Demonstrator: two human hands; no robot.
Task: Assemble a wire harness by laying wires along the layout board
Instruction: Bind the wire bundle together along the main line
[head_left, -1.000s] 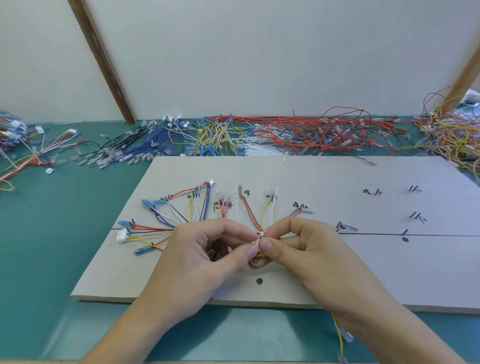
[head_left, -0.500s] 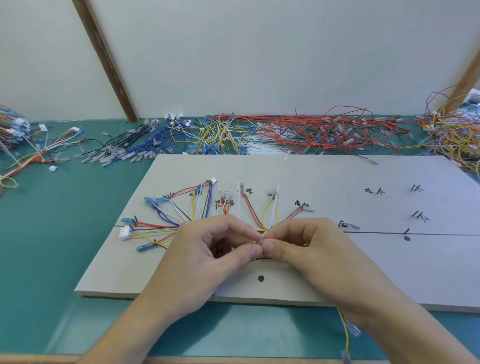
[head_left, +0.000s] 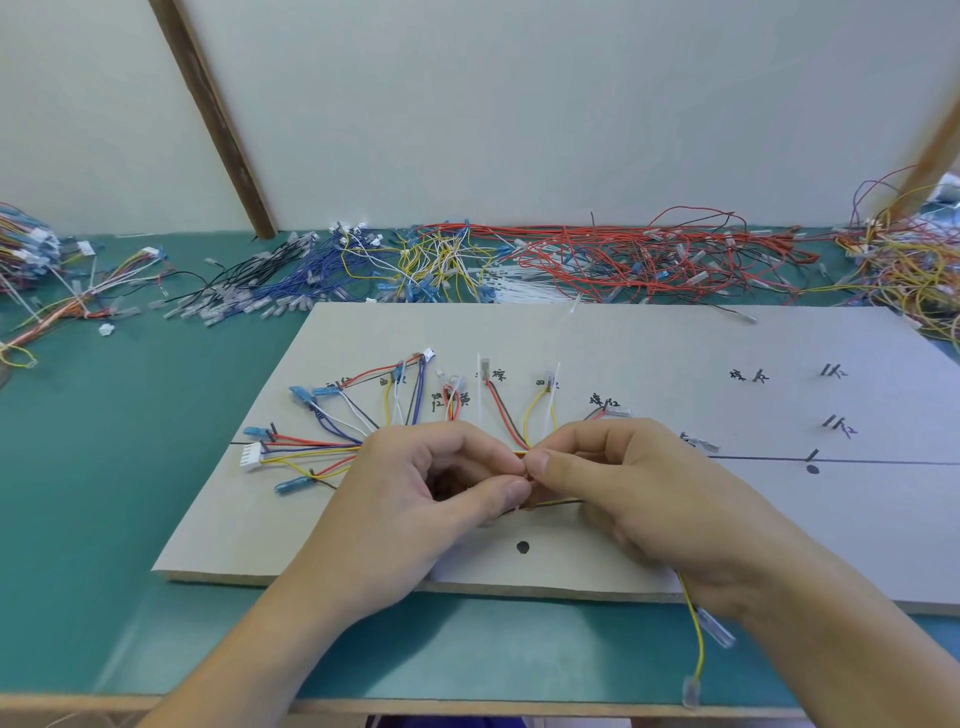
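Item: pale grey flat layout board (head_left: 649, 338), lying on the teal-green bench mat (head_left: 130, 493), hand-lettered with black marks and a ruled line.

Item: partly laid harness of thin coloured wires (head_left: 332, 447). It sits on the board's left half, its branches fanned out towards the lettered marks, a white multi-pin plug (head_left: 253, 457) at the far left end and blue sleeved terminals (head_left: 301, 393) on several tips. The trunk runs along the ruled line into our hands.

Item: left hand (head_left: 415, 499), fingers curled, thumb and forefinger pinching the wire bundle at the trunk.

Item: right hand (head_left: 639, 488), fingers likewise curled, thumb tip meeting the left thumb tip on the same bundle. What sits between the pads is too small to tell. A loose yellow wire with a clear sleeved end (head_left: 696, 639) trails from under this hand past the board's near edge.

Handling note, our judgement: we appear to be gathering or binding the trunk where the branches meet. We should keep the pinch close to the junction, hold the fanned branches flat on their marks, and avoid tugging, since the light wires would slide off their places easily. The dangling yellow wire wants routing before it snags.

Containers: none seen. Stock lies in open heaps along the wall: black and blue wires (head_left: 260, 291), yellow wires (head_left: 436, 265), red wires (head_left: 649, 254).
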